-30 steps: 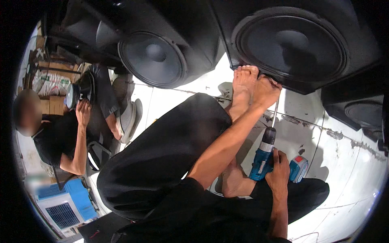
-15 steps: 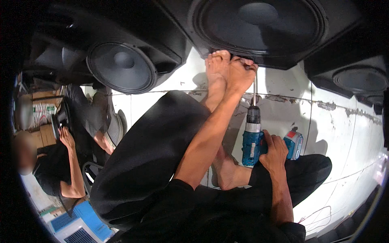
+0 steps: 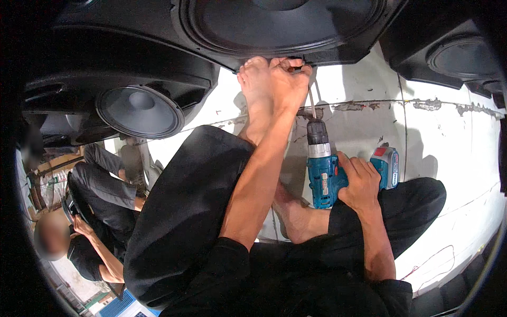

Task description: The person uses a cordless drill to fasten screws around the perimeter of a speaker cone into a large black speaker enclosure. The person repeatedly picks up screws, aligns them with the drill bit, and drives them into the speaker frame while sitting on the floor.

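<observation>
Down by the bottom edge of the big black speaker box (image 3: 274,31), the left hand (image 3: 288,84) pinches the long bit's tip while the right hand (image 3: 362,182) grips the blue drill (image 3: 323,169), so a slip could poke fingers or the bare foot (image 3: 256,90).

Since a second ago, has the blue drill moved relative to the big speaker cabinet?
Cannot tell for certain: the head camera itself shifted. The blue drill, gripped by the right hand, still points its bit at the speaker cabinet edge beside the left hand.
</observation>
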{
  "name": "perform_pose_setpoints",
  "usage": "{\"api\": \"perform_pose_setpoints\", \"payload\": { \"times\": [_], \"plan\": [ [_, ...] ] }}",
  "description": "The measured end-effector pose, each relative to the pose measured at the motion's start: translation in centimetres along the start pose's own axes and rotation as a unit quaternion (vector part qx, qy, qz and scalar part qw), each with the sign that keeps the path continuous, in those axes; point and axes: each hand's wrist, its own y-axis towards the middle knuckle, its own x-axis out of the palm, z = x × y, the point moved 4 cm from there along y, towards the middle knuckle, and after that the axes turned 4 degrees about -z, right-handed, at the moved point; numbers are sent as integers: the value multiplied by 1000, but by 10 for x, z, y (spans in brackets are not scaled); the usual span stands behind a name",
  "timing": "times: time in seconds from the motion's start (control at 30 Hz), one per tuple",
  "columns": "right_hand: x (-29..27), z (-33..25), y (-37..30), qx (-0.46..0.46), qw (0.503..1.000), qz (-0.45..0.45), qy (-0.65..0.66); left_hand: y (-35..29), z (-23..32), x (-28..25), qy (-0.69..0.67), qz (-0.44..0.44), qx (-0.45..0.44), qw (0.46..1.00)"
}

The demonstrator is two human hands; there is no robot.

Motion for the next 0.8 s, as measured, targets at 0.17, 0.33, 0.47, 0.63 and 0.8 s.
{"api": "perform_pose_setpoints", "payload": {
  "times": [0.17, 0.33, 0.47, 0.63, 0.8],
  "plan": [
    [-3, 3, 3, 2, 1000, -14, 7, 16, -27, 5, 124, -68, -12, 990],
    [-1, 6, 4, -1, 1000, -10, 7, 16, -24, 5, 140, -138, -19, 980],
    [-1, 6, 5, -2, 1000, -13, 11, 21, -38, 9, 132, -130, -11, 983],
    [-5, 2, 9, -5, 1000, 7, 13, 18, -36, 6, 111, -130, -9, 985],
    [-2, 9, 8, 8, 1000, -8, 7, 14, -6, -11, 125, -152, -27, 980]
  ]
}}
